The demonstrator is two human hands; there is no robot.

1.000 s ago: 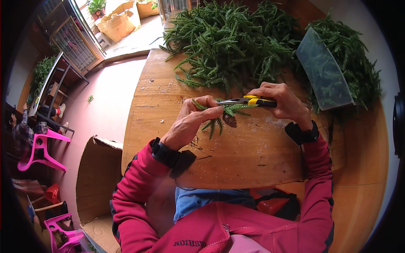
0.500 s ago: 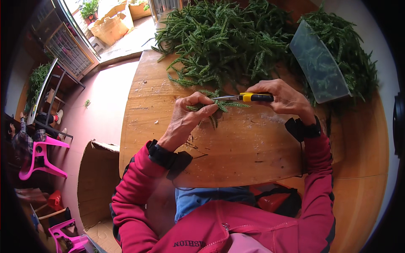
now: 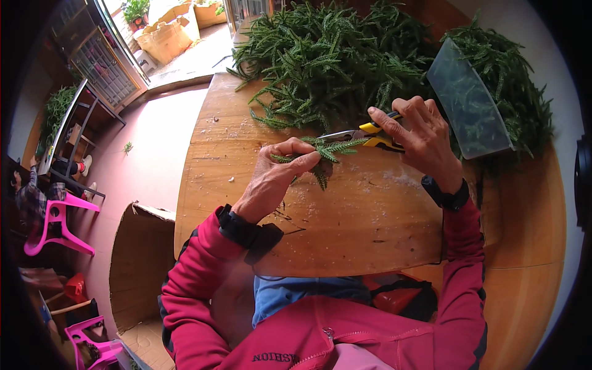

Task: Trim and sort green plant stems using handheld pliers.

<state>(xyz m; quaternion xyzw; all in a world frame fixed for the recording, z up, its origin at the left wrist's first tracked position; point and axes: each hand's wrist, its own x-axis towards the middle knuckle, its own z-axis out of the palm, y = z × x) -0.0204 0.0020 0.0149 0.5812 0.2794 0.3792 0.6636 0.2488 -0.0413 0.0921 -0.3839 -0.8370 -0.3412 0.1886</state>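
Between the thumb and fingers of my left hand [image 3: 275,171] is a small green sprig [image 3: 338,148], its needled tips spreading to the right and downward. My right hand [image 3: 420,137] grips long-nosed pliers [image 3: 383,143] with yellow and black handles. Their handles are spread apart, and the slim metal jaws point left, at the top of the sprig near my left fingertips. Whether the jaws touch the sprig I cannot tell. Beyond both hands lies a big heap of green sprigs [image 3: 333,61] on the wooden table [image 3: 320,228].
At the right, a translucent plastic bin [image 3: 472,102] leans against more greenery [image 3: 515,74]. Pale crumbs dot the tabletop. An opened cardboard box [image 3: 142,265] stands left of the table. Farther left, a person [image 3: 34,200] sits on a pink chair [image 3: 58,225] by another table.
My right hand has rolled and raised its fingers, and the pliers' handles have gone from closed to spread. My left hand keeps the sprig in nearly the same place.
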